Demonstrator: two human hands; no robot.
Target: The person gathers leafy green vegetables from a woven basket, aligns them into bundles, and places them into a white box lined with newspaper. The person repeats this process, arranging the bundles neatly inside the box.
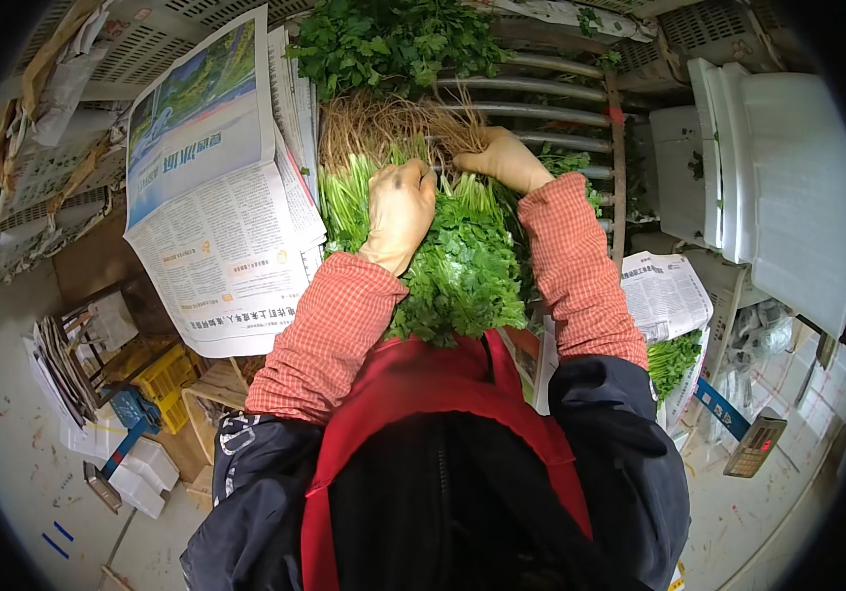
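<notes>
A bunch of leafy green herbs (460,273), coriander by its look, lies in front of me with its leaves towards my body. Its pale stems lead up to long brown roots (386,122). My left hand (402,210), in what seems a thin pale glove, rests on the stems with curled fingers. Its fingertips are partly hidden, so its grip is unclear. On the right, my right hand (504,159) closes thumb and fingers on the root end of the bunch. More herbs (400,44) lie beyond the roots, leaves pointing away.
Printed newspaper sheets (223,273) stack left of the herbs. A metal-bar rack (556,89) extends right, beside white foam boxes (792,185). Newspaper-wrapped greens (674,362) and a scale display (755,443) are lower right. A yellow crate (168,384) stands lower left.
</notes>
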